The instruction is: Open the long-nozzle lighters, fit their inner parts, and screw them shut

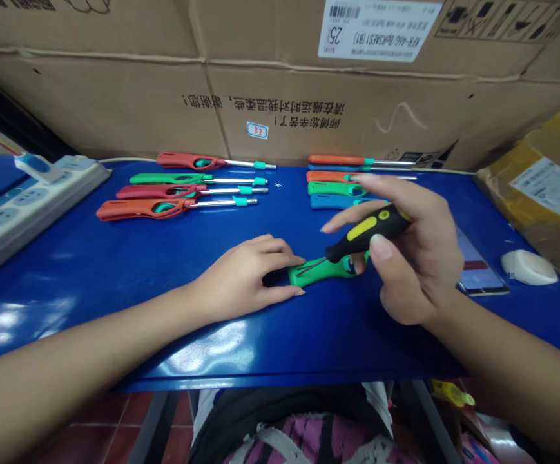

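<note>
A green long-nosed lighter lies on the blue table in front of me. My left hand pinches its left end between thumb and fingers and presses it to the table. My right hand grips a black and yellow screwdriver, whose tip rests on the green lighter's body. Part of the lighter is hidden under my right hand.
Several red and green lighters lie in a row at back left; another group, orange, green and blue, lies at back centre. A power strip sits at left. A phone, a white object and cardboard boxes are around.
</note>
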Demonstrator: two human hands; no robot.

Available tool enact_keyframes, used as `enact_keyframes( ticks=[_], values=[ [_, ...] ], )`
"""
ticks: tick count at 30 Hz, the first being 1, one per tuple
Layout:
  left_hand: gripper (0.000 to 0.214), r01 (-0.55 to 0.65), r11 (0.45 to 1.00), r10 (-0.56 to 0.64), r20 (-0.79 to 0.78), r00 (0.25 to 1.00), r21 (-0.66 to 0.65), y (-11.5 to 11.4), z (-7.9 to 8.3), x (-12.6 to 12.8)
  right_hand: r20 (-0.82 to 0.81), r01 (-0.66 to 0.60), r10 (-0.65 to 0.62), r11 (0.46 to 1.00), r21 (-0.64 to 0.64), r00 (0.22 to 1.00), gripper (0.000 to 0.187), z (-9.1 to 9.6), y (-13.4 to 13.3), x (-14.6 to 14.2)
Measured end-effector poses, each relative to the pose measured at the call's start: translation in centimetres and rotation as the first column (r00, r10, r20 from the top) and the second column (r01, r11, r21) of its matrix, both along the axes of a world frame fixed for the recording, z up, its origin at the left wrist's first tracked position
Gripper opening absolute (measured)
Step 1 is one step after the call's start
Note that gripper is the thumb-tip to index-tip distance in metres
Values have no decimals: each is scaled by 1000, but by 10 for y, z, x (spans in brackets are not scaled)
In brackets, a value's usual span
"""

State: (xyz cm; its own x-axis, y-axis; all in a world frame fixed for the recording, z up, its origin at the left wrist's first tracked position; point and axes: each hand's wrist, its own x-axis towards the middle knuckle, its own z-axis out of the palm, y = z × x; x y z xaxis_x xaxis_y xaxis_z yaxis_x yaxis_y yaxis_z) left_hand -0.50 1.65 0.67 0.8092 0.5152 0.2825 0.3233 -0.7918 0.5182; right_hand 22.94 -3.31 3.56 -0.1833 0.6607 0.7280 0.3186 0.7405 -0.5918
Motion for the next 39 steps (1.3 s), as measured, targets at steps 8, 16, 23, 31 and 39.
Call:
enact_keyframes(
  ticks=[8, 16, 23, 31, 39],
  values=[
    [37, 1, 1000, -1, 12, 1000, 8, 0, -2, 0, 90, 187, -216, 949, 253, 972, 35, 3, 4, 2],
    [36, 2, 1000, -2, 2, 1000, 4, 0, -1, 0, 33, 18, -20, 997, 78, 999, 45, 0, 5, 0],
    [38, 0, 1000, 0, -5, 1000, -7, 0, 0, 0, -30, 81, -80, 995, 60, 996, 26, -2, 5, -1],
    [38, 4, 1000, -4, 4, 1000, -4, 0, -1, 0, 43, 203, -215, 959, 198, 976, 6, 6, 8, 1],
    [38, 6, 1000, -6, -2, 1000, -3, 0, -1, -1, 6, 48, -48, 992, -114, 999, 27, 2, 11, 3]
  ],
)
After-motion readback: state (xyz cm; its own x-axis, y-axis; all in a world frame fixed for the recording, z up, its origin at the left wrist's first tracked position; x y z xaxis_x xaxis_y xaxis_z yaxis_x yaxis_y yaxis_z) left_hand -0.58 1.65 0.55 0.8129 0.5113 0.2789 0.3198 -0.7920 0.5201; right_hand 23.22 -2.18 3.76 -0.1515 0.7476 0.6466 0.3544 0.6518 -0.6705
